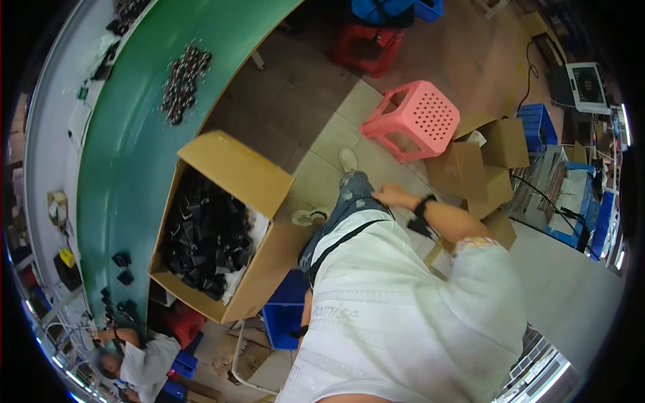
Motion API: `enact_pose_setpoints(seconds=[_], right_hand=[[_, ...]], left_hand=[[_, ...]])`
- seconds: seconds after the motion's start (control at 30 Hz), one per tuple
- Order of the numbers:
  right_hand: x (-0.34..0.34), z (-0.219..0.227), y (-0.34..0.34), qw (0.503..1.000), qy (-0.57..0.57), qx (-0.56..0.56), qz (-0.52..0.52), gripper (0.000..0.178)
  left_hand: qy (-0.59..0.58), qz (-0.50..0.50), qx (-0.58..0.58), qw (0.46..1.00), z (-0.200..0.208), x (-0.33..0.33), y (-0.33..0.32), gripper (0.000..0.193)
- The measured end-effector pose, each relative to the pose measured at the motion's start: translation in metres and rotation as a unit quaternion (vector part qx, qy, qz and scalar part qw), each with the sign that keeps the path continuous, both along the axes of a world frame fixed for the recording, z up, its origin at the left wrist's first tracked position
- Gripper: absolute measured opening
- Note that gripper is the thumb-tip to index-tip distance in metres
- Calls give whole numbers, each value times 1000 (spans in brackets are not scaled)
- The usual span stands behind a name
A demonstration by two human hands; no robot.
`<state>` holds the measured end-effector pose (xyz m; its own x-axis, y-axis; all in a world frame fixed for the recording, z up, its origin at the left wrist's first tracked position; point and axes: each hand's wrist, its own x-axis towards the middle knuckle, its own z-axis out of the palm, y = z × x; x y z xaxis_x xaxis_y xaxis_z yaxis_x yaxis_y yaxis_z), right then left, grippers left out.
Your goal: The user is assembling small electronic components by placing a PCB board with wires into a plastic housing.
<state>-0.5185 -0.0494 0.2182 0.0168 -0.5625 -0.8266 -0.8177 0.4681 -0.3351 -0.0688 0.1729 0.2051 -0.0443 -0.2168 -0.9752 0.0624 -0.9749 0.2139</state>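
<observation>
My right hand (398, 197) hangs in front of my thigh, beside my patterned trousers (355, 195). A dark band is on that wrist, and a black piece (421, 225) hangs just below it. The fingers are too small and blurred to tell whether they grip anything. Of my left arm, a strip of forearm and a dark wristband (299, 332) show beside my white shirt; the left hand is hidden. Close to my left stands an open cardboard box (235, 164), heaped with black plastic-looking parts (201, 235) and some white wrapping.
A green curved-looking worktable (127, 168) runs along the left, bearing a pile of small metallic parts (185, 82). Another person (148, 363) works at its near end. A blue crate (279, 326) is beside me. Ahead stand a pink stool (430, 117) and open cartons (463, 171).
</observation>
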Motion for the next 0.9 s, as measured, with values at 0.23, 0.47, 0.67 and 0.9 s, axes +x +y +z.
enact_pose_setpoints(seconds=[0.23,0.47,0.67,0.9], right_hand=[[-51,75,45,938,18,26,-345,52],[-107,88,27,905,-140,44,-399,29],[-131,98,0,902,-150,93,-393,23],[-120,167,-52,928,-195,79,-307,21]], left_hand=[[-27,-25,-51,998,17,-79,-63,51],[-42,30,-67,996,58,-150,-73,52],[-27,74,-85,993,95,-182,-111,53],[18,52,-45,997,183,-199,-241,59]])
